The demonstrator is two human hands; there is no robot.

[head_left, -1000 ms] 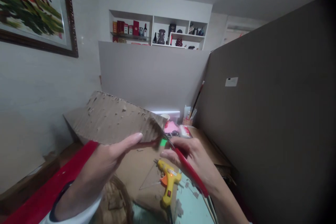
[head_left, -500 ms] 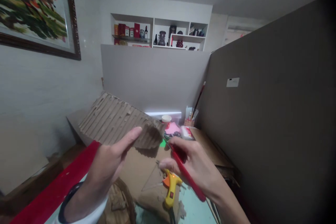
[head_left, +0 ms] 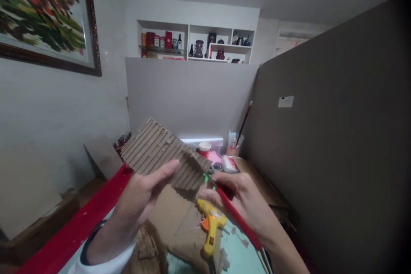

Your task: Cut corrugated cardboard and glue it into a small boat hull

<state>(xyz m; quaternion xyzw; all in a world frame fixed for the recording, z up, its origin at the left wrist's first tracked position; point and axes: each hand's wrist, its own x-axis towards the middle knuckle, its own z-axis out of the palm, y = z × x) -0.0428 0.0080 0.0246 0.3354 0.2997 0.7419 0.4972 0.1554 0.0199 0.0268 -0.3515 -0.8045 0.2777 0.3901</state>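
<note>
My left hand [head_left: 147,192] grips a piece of corrugated cardboard [head_left: 157,145] with its ridges showing, the thumb lying on top. The cardboard is held up tilted, sloping down to the right. Red-handled pliers or a similar tool [head_left: 236,214] are in my closed right hand [head_left: 240,192], the dark tip at the right corner of the cardboard. Whether the tip touches or bites the edge is too small to tell. Below the hands, a yellow glue gun [head_left: 211,231] with an orange trigger rests on a brown cardboard sheet [head_left: 163,209], beside a clear set square [head_left: 188,222].
A red and white paper cup [head_left: 204,149], a pink item and a brush holder [head_left: 233,151] stand at the back. Grey panels [head_left: 192,98] enclose the table. Cardboard sheets [head_left: 257,182] lie at right, a red strip [head_left: 83,218] at left. Scraps litter the green surface.
The cardboard has shifted to the right and turned a little, its left end now higher. Both hands and the red tool have moved slightly right. The camera view has shifted slightly.
</note>
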